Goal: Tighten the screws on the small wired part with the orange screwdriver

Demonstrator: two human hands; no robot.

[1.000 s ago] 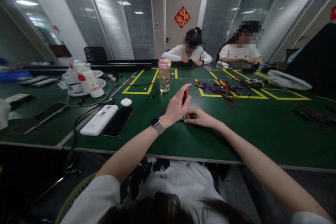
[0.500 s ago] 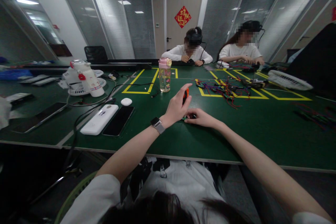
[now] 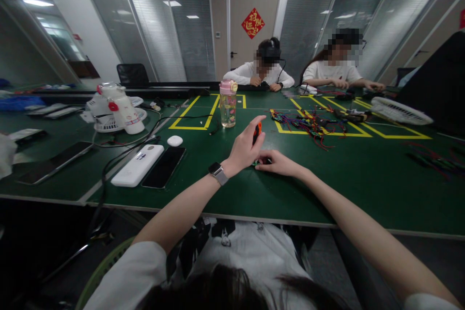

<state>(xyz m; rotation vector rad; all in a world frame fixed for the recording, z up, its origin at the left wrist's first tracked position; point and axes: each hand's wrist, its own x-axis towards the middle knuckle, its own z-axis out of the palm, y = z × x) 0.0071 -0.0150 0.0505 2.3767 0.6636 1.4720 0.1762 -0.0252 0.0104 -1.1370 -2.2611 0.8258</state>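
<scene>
Green tabletop [image 3: 232,198], mid-frame: the left hand [image 3: 245,147] curls round an orange-and-black tool [image 3: 257,131]; the right hand [image 3: 276,162] pinches a part-hidden green circuit board [image 3: 255,163], probably light, stiff and fragile, best held by its edges.

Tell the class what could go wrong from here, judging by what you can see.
1. The left hand holds an orange-and-black tool close to the right hand; a slip might catch a finger.
2. The green piece at the right hand's fingertips is small and partly hidden, so it could be dropped.
3. The bottle stands upright just beyond the left hand; a careless forward swing might tip it.
</scene>
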